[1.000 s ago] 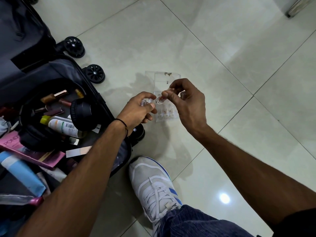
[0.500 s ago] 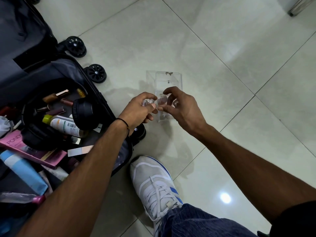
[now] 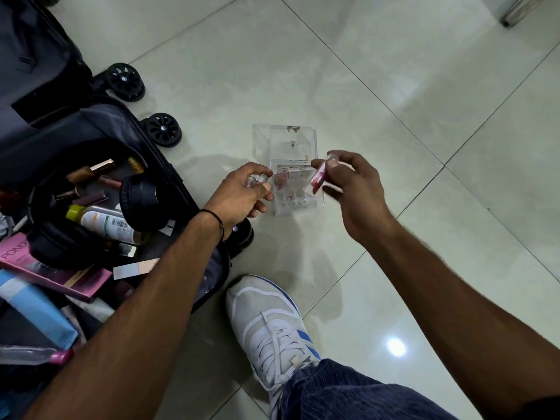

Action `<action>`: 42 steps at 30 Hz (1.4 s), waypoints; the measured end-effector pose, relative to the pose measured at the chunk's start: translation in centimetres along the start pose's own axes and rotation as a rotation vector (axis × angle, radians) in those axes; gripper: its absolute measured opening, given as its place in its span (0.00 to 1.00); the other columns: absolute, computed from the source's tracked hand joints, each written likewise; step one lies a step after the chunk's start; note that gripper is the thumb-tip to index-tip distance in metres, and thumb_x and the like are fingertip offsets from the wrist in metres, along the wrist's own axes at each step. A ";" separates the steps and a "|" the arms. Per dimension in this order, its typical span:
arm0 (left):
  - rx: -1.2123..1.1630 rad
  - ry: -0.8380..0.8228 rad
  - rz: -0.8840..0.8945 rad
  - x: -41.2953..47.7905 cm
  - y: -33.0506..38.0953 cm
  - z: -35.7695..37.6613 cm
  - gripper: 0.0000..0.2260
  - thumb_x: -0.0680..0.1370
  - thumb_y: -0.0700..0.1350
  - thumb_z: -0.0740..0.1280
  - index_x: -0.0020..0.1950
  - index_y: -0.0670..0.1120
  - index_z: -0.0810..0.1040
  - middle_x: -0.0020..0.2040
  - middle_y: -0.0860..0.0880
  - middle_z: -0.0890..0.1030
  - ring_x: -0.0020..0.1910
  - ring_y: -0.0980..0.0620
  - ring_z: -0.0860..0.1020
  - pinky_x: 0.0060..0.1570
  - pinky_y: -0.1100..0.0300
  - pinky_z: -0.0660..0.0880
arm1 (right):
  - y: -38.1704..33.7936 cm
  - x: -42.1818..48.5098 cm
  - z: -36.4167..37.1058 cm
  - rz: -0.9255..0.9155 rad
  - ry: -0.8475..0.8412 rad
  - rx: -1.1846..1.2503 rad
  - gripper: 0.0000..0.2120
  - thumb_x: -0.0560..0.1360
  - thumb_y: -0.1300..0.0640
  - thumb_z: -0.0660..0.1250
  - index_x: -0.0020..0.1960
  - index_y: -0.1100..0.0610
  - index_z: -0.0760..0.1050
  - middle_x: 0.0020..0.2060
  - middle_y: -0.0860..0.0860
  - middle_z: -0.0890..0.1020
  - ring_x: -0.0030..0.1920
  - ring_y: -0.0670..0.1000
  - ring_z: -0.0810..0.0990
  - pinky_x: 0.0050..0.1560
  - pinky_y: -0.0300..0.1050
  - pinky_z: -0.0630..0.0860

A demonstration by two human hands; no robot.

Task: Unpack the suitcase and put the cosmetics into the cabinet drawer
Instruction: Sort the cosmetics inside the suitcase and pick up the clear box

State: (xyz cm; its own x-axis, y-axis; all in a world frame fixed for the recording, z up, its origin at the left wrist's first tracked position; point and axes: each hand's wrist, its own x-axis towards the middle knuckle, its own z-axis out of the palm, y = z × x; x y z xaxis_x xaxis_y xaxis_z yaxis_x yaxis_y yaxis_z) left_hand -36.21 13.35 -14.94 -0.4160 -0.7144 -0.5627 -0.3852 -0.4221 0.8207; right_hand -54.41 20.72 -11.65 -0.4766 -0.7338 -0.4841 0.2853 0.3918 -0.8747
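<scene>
Nearest: denim leg (image 3: 348,392) and white shoe (image 3: 266,325), flat on tiled floor (image 3: 394,86). Left of shoe: suitcase (image 3: 91,125), lying open, well stocked; inside, blue tube (image 3: 36,313), pink box (image 3: 45,274), bottle (image 3: 103,222) on its side, lipsticks (image 3: 91,171) further in. Beyond suitcase edge: left hand (image 3: 242,192), fingers curled round two or three small clear vials (image 3: 256,180), thumb across them, held above floor just beside clear box (image 3: 292,147). Opposite: right hand (image 3: 354,189), thumb and forefinger pinching one red sample tube (image 3: 318,178) by its upper end, other fingers loosely bent, tube tilted over box's near right corner, apart from its wall. Clear box: on floor between both hands, open-topped, divided; small pieces at near end, too small to name; probably serving as the drawer. Further off: wheels (image 3: 162,128); at far right, metal leg (image 3: 515,10). Step in hand, as judged: sorting small samples out of left-hand cluster, one at a time, into box. Progress: early, most cosmetics not yet out of suitcase. Next move calls for: lowering tube into a free compartment, easing pinch only once inside walls, firm grip on remaining vials meanwhile, then picking next from left hand.
</scene>
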 end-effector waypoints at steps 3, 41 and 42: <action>0.004 -0.002 0.000 0.1 -0.1 0.0 0.09 0.81 0.41 0.63 0.60 0.50 0.76 0.46 0.45 0.82 0.33 0.52 0.77 0.32 0.62 0.72 | 0.2 0.0 0.4 -0.244 -0.039 -0.198 0.06 0.78 0.66 0.65 0.55 0.61 0.72 0.40 0.63 0.85 0.45 0.59 0.85 0.51 0.51 0.77; 0.009 -0.056 0.330 -2.7 0.3 0.3 0.33 0.81 0.43 0.66 0.80 0.52 0.51 0.55 0.47 0.79 0.41 0.45 0.84 0.32 0.56 0.75 | -0.8 -1.5 3.0 -0.270 -0.328 -0.453 0.05 0.79 0.56 0.70 0.49 0.58 0.82 0.49 0.54 0.82 0.48 0.55 0.83 0.54 0.53 0.78; 0.017 -0.060 0.337 -2.7 0.3 0.3 0.33 0.81 0.42 0.66 0.80 0.52 0.51 0.56 0.48 0.79 0.41 0.46 0.84 0.32 0.55 0.76 | -0.7 -1.3 2.9 -0.263 -0.349 -0.472 0.05 0.78 0.56 0.70 0.49 0.58 0.82 0.50 0.55 0.82 0.48 0.55 0.82 0.54 0.53 0.78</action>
State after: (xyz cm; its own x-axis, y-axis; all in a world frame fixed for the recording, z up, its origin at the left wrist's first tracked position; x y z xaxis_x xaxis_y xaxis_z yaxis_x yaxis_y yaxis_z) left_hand -35.44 15.29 -13.18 -0.5696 -0.7779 -0.2655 -0.2317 -0.1579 0.9599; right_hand -51.58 19.80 -10.31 -0.1593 -0.9451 -0.2855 -0.2390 0.3175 -0.9176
